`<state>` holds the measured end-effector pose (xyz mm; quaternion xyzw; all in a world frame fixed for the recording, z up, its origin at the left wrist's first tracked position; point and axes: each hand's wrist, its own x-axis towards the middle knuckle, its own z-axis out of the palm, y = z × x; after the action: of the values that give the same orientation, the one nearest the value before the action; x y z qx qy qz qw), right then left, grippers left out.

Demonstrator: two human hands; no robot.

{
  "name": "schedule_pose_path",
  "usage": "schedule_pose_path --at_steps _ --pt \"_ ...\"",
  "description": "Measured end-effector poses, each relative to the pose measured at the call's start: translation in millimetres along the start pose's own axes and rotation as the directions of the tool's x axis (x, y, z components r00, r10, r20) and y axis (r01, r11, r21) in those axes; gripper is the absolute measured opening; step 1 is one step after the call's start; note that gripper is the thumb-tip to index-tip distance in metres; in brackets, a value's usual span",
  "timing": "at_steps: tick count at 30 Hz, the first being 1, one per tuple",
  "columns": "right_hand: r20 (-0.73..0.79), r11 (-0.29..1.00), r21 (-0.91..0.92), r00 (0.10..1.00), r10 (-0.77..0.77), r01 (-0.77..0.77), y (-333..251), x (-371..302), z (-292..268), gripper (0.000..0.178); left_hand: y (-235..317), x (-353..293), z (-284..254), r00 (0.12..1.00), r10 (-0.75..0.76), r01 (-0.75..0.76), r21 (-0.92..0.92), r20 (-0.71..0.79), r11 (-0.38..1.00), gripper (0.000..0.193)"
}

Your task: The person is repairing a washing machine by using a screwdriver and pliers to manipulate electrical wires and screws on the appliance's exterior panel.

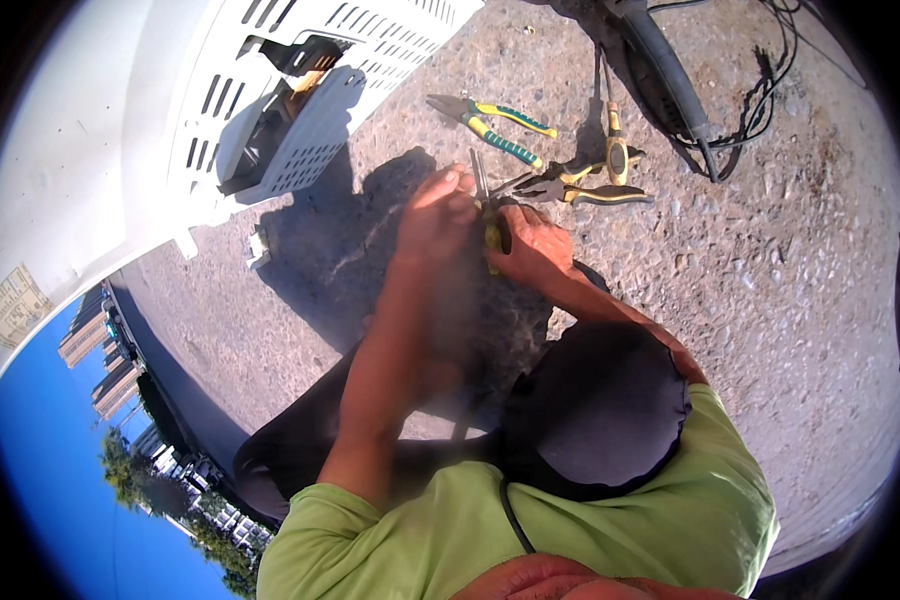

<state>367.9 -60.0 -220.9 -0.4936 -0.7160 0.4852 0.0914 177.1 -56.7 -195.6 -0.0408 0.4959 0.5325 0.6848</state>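
My right hand [536,245] is closed round a yellow-handled tool [492,238] with a slim metal end pointing away from me. Its exact kind cannot be made out. Just left of it, my left hand [434,217] is raised with its fingers curled together. Whatever they may pinch is too small or blurred to see. Beyond my hands lie green-and-yellow combination pliers [492,128], their handles spread. Right of the held tool, black-and-yellow pliers [580,188] rest on the ground beside a yellow-and-black screwdriver [616,145].
A large white slotted housing [310,150] with an opening stands at the upper left. A dark power tool [665,75] and its black cable [765,95] lie at the upper right. Near the housing is a small pale piece [259,248] on rough concrete. My knee [600,410] is close below my right forearm.
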Motion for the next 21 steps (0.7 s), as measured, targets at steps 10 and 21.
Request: schedule_pose_path --at_steps 10,21 --pt "-0.053 0.994 -0.091 0.997 -0.064 0.059 4 -1 24 0.061 19 5 -27 0.972 -0.158 0.199 -0.252 0.175 0.947 0.018" --pt "-0.088 0.995 0.099 0.996 -0.021 0.030 3 -19 8 0.049 36 -9 6 0.999 -0.012 0.009 -0.083 -0.034 0.996 0.013"
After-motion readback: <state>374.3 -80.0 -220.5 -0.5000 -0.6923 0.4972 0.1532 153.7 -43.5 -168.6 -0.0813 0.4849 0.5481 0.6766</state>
